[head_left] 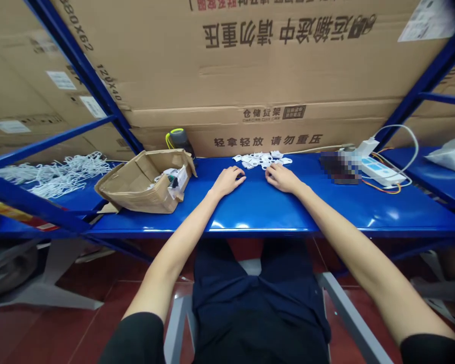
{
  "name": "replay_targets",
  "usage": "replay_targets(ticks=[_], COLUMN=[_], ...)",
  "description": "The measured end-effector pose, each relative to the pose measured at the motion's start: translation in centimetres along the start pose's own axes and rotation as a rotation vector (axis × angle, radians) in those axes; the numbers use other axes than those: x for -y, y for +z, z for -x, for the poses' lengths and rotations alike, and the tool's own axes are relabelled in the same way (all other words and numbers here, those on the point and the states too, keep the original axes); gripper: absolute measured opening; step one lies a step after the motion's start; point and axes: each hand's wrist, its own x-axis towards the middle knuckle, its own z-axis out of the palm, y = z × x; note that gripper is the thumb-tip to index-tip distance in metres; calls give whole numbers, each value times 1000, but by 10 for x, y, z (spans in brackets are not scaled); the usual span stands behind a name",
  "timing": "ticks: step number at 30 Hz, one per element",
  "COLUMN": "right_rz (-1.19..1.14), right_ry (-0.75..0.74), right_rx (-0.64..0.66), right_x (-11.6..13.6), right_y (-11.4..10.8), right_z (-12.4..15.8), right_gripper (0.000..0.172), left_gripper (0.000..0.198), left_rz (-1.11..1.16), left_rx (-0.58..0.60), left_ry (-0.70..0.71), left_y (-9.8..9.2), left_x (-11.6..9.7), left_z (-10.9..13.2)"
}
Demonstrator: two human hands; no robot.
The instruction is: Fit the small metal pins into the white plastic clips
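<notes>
My left hand (228, 181) rests on the blue tabletop (250, 205), fingers loosely bent and thumb apart, holding nothing that I can see. A small heap of white plastic pieces (261, 160), some ring-like, lies just beyond and between my hands. At the right edge of this heap is my right hand (282, 178), its fingers curved and slightly spread; the fingertips reach close to the nearest pieces, and whether they touch is not clear. No piece is visibly gripped in either hand.
An open cardboard box (144, 189) with small items stands at left, a dark cylinder with a yellow strap (179, 137) behind it. White cords (68, 172) lie farther left. A power strip (381, 171) with cables and a blurred-out dark object (339, 167) are at right. Cardboard (265, 76) backs the table.
</notes>
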Motion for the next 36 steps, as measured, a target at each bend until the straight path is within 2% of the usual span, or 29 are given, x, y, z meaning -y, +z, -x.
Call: replay_targets(ticks=[4,7,13,15,17,20,22,24,26,30,36], right_rz=[-68,-97,-115,-121,-119,-130,-162,-196,-225,-276,-347], right_ry=[41,64,77,42,-13,-91,-126,-117,-45,78,55], right_rx=[-37,-55,-230,-258,-244,-172,-107,-59,-58,-28,-69], right_x=[-4,-6,-4,-1,5,21,37,56,73,91,89], right_y=[3,6,2,-1,-3,-2,3,10,19,34,40], right_z=[2,2,6,9,11,6,-5,-21,-40,-68,-65], right_gripper=[23,24,30,29,29,32,38,45,50,48,41], left_gripper=[28,35,57,55,47,49,54,54,53,52,48], left_rz=[81,168,379,373,339,287,266,257,263,281,292], left_rx=[-13,-63,-331,-306,-226,-85,-35,-19,-20,-42,-62], left_ry=[4,-45,-262,-273,-220,-172,-142,-104,-80,-103,-105], left_y=[0,-3,-18,-27,-37,-47,-49,-48,-45,-41,-39], left_x=[2,0,14,23,30,36,38,39,40,43,45], left_z=[-4,-5,8,19,32,52,60,63,62,60,59])
